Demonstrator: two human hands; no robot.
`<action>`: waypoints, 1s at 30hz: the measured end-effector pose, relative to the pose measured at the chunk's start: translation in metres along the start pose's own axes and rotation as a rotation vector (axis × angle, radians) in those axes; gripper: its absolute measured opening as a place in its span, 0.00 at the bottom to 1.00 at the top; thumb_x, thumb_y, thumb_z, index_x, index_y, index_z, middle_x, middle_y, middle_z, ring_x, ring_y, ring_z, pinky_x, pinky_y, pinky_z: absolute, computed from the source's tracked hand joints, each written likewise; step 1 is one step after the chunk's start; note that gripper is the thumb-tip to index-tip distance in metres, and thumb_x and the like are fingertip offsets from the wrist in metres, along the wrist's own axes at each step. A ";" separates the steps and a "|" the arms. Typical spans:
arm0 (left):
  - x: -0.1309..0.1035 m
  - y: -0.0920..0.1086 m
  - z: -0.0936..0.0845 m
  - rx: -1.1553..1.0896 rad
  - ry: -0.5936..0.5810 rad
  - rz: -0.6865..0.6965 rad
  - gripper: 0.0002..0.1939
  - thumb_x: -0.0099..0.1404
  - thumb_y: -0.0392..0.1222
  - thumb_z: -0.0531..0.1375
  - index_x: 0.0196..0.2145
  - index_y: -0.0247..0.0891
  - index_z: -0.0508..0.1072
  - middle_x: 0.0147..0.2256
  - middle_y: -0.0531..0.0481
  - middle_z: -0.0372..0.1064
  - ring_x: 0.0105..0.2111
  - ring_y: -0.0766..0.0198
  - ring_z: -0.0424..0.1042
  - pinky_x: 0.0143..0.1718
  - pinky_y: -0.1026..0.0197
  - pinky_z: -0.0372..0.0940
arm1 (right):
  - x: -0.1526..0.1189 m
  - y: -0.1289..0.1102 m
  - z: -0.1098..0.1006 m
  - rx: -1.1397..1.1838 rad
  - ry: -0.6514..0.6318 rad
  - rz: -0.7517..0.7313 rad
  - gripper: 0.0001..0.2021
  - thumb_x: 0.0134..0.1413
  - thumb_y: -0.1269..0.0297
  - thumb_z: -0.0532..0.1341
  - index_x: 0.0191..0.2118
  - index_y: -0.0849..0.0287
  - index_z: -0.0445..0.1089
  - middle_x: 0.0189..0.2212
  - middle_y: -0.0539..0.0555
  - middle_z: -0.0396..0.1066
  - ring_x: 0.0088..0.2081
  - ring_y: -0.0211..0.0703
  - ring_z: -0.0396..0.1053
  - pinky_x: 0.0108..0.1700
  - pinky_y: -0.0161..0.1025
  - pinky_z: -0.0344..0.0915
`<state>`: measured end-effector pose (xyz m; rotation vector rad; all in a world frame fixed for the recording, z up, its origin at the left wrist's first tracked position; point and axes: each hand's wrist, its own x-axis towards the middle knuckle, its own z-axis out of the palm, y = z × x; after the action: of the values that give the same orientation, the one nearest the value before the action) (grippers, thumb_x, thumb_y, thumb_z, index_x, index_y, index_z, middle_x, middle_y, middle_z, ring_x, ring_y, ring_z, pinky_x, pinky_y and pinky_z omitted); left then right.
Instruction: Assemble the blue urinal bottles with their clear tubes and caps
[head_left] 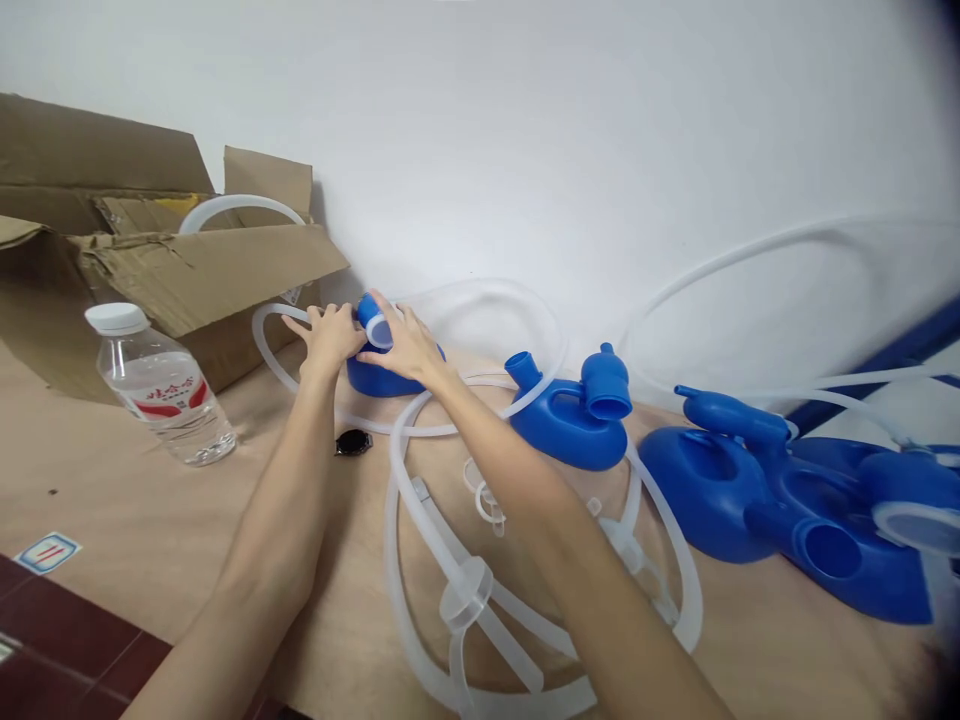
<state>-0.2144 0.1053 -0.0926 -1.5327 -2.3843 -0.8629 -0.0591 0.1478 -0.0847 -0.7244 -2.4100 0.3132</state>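
A blue plastic urinal bottle (382, 381) stands near the wall, partly hidden by my hands. My right hand (411, 345) is closed round its upper part, thumb and fingers on either side of the whitish mouth cap (379, 332). From the left, my left hand (331, 335) rests on the same bottle with bent fingers, its thumb sticking out; its exact grip is partly hidden. Clear tubing (450, 432) loops around and in front of the bottle. A dark watch (353, 442) lies below my left wrist.
An open cardboard box (217, 275) stands at the left, with a water bottle (161, 385) before it. More blue urinal bottles (570, 425) sit at the right. Coiled tubing with a translucent cap (466, 594) and small clear rings (487, 500) lies under my right forearm.
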 end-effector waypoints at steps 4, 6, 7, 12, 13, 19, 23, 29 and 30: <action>0.003 -0.005 -0.001 0.003 -0.026 -0.014 0.21 0.63 0.41 0.56 0.52 0.41 0.78 0.57 0.31 0.71 0.63 0.24 0.56 0.57 0.10 0.42 | 0.000 -0.003 0.016 -0.073 0.083 0.029 0.29 0.60 0.62 0.66 0.67 0.49 0.64 0.71 0.59 0.58 0.61 0.63 0.71 0.61 0.60 0.70; 0.003 -0.007 -0.002 0.021 -0.047 -0.029 0.20 0.62 0.44 0.59 0.51 0.44 0.79 0.58 0.32 0.70 0.63 0.22 0.55 0.56 0.10 0.43 | -0.009 0.001 0.014 -0.025 0.183 0.009 0.28 0.58 0.61 0.66 0.64 0.50 0.66 0.67 0.57 0.65 0.59 0.60 0.73 0.61 0.57 0.72; 0.003 -0.007 -0.002 0.033 -0.061 -0.032 0.19 0.62 0.47 0.60 0.50 0.45 0.80 0.58 0.33 0.70 0.63 0.22 0.54 0.57 0.10 0.43 | -0.014 0.004 0.012 0.013 0.259 -0.006 0.28 0.57 0.60 0.66 0.63 0.51 0.66 0.64 0.57 0.68 0.59 0.58 0.73 0.62 0.55 0.71; 0.003 0.001 -0.001 0.085 -0.059 0.018 0.13 0.66 0.50 0.59 0.37 0.44 0.83 0.53 0.37 0.75 0.61 0.27 0.59 0.60 0.13 0.40 | -0.019 0.020 -0.003 0.303 0.689 -0.020 0.28 0.61 0.54 0.63 0.64 0.54 0.59 0.60 0.60 0.70 0.63 0.53 0.68 0.68 0.53 0.63; 0.004 0.003 -0.002 0.099 -0.061 0.033 0.12 0.66 0.47 0.59 0.35 0.44 0.83 0.50 0.38 0.76 0.60 0.29 0.61 0.61 0.13 0.39 | -0.014 0.023 -0.004 0.378 0.743 0.022 0.29 0.63 0.52 0.62 0.65 0.54 0.56 0.62 0.61 0.67 0.65 0.53 0.66 0.70 0.55 0.60; 0.022 -0.004 -0.007 0.323 -0.180 0.212 0.12 0.62 0.44 0.60 0.36 0.44 0.84 0.39 0.40 0.80 0.60 0.32 0.65 0.65 0.17 0.33 | 0.036 0.037 0.021 0.556 0.509 0.115 0.38 0.64 0.46 0.62 0.70 0.56 0.48 0.70 0.65 0.57 0.72 0.53 0.54 0.73 0.55 0.51; 0.030 -0.018 -0.006 0.354 -0.245 0.473 0.17 0.64 0.42 0.55 0.42 0.42 0.83 0.47 0.42 0.80 0.53 0.42 0.75 0.68 0.27 0.42 | 0.054 0.038 0.034 0.417 0.342 0.203 0.29 0.68 0.42 0.56 0.66 0.53 0.57 0.65 0.63 0.65 0.68 0.54 0.63 0.70 0.56 0.57; 0.018 -0.016 0.001 0.371 -0.174 0.535 0.22 0.72 0.41 0.47 0.47 0.32 0.79 0.48 0.28 0.76 0.49 0.36 0.77 0.52 0.42 0.67 | 0.059 0.047 0.039 0.268 0.362 0.400 0.20 0.71 0.42 0.51 0.56 0.50 0.62 0.52 0.57 0.76 0.57 0.55 0.73 0.62 0.54 0.66; 0.016 -0.014 0.003 0.378 -0.163 0.511 0.22 0.73 0.40 0.46 0.49 0.31 0.78 0.48 0.27 0.76 0.49 0.36 0.77 0.50 0.43 0.67 | 0.060 0.050 0.040 0.276 0.376 0.417 0.20 0.71 0.42 0.51 0.56 0.50 0.62 0.51 0.57 0.76 0.57 0.55 0.74 0.61 0.53 0.66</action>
<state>-0.2340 0.1150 -0.0929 -1.9560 -1.9412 -0.1743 -0.1027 0.2209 -0.1065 -1.0486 -1.8080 0.6044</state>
